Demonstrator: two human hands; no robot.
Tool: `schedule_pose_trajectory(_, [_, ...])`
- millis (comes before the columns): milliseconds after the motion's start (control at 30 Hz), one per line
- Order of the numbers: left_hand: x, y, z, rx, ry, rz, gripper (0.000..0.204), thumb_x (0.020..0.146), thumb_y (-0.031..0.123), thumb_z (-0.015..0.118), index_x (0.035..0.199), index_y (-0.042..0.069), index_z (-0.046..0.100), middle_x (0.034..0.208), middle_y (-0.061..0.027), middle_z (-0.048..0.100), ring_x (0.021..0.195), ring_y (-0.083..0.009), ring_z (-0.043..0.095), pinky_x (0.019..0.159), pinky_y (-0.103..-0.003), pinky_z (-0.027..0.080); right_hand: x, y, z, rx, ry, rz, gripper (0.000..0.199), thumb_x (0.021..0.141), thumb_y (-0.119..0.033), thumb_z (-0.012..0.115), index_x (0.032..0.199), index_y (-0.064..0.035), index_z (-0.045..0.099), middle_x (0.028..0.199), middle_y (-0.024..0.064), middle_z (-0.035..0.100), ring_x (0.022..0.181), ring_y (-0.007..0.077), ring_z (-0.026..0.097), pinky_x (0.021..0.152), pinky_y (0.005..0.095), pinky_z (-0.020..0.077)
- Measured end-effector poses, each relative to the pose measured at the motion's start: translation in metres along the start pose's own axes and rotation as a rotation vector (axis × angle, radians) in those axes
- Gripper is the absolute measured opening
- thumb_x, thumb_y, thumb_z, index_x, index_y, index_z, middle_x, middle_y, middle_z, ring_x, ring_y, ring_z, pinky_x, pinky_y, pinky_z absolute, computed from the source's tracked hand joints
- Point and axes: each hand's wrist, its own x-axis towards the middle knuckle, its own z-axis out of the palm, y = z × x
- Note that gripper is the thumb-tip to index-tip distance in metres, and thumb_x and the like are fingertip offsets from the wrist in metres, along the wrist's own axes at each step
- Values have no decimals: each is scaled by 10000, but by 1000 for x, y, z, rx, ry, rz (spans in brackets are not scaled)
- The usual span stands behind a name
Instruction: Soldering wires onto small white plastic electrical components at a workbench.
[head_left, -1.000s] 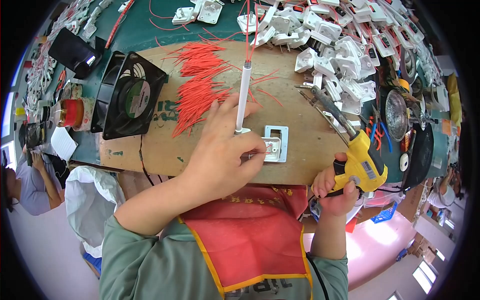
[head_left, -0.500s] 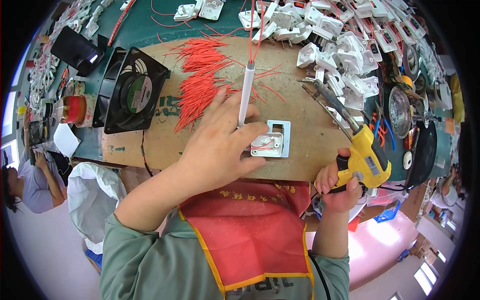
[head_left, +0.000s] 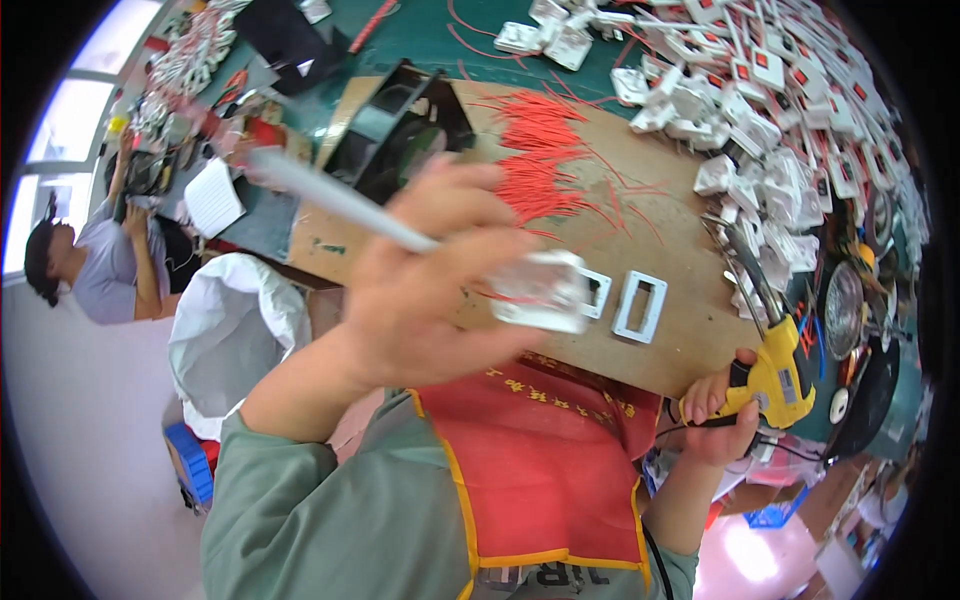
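Note:
My left hand (head_left: 425, 285) is raised close to the camera and grips a white plastic part (head_left: 540, 290) together with a long white stick (head_left: 330, 198) that points up and to the left. My right hand (head_left: 722, 415) holds a yellow glue gun (head_left: 775, 345) at the near right edge of the wooden board (head_left: 690, 340), nozzle aimed away from me. A white rectangular frame (head_left: 640, 307) lies flat on the board just right of the raised part. A pile of red wires (head_left: 545, 165) is spread on the board behind my left hand.
A heap of several white plastic parts (head_left: 770, 110) fills the back right of the green table. A black fan (head_left: 400, 130) stands at the board's left end. A white bag (head_left: 235, 325) hangs below it. Another person (head_left: 100, 265) sits at far left. Round tools (head_left: 845, 325) lie right.
My left hand has lifted the white part and the stick off the board toward the camera. The view has moved closer. My right hand keeps the glue gun at the board's edge.

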Motion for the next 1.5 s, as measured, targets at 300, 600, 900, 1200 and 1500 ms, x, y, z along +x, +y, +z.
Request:
schedule_pose_trajectory(300, [-149, -32, -151, 706, 56, -1040, 459, 752, 254, 812, 1116, 19, 660, 1070, -143, 649, 932, -265, 637, 801, -361, 509, 0, 0, -4, -34, -20, -42, 645, 951, -442, 577, 1378, -4, 371, 713, 15, 466, 525, 118, 453, 485, 255, 414])
schedule_pose_trajectory(600, [-203, -10, -194, 992, -583, -1418, 598, 715, 434, 802, 1136, 32, 668, 1077, -210, 694, 994, -350, 667, 847, -414, 512, 3, -3, -1, 9, 61, -13, 723, 884, -472, 676, 1355, 7, 407, 668, 31, 486, 506, 144, 479, 479, 302, 419])
schedule_pose_trajectory(900, [-11, 17, -30, 182, -184, -236, 263, 745, 145, 801, 959, 39, 691, 943, -125, 675, 815, -301, 658, 715, -378, 539, 2, 0, 8, -15, 122, -56, 679, 889, -451, 672, 1330, 4, 427, 669, 23, 487, 505, 140, 478, 485, 304, 412])
schedule_pose_trajectory(1200, [121, -54, 127, 283, -253, -464, 346, 847, 374, 687, 959, 47, 690, 1022, -158, 662, 974, -343, 633, 838, -445, 502, -1, 4, 11, 1, 128, -93, 645, 895, -407, 672, 1333, -1, 428, 668, 32, 489, 518, 158, 506, 496, 311, 423])
schedule_pose_trajectory(1500, [88, -11, 84, 47, -298, -369, 245, 788, 218, 743, 937, 45, 657, 1136, -155, 663, 1067, -347, 619, 912, -408, 489, 0, 2, 9, 51, 109, -75, 698, 859, -411, 727, 1345, 0, 440, 672, 30, 506, 515, 158, 501, 499, 310, 419])
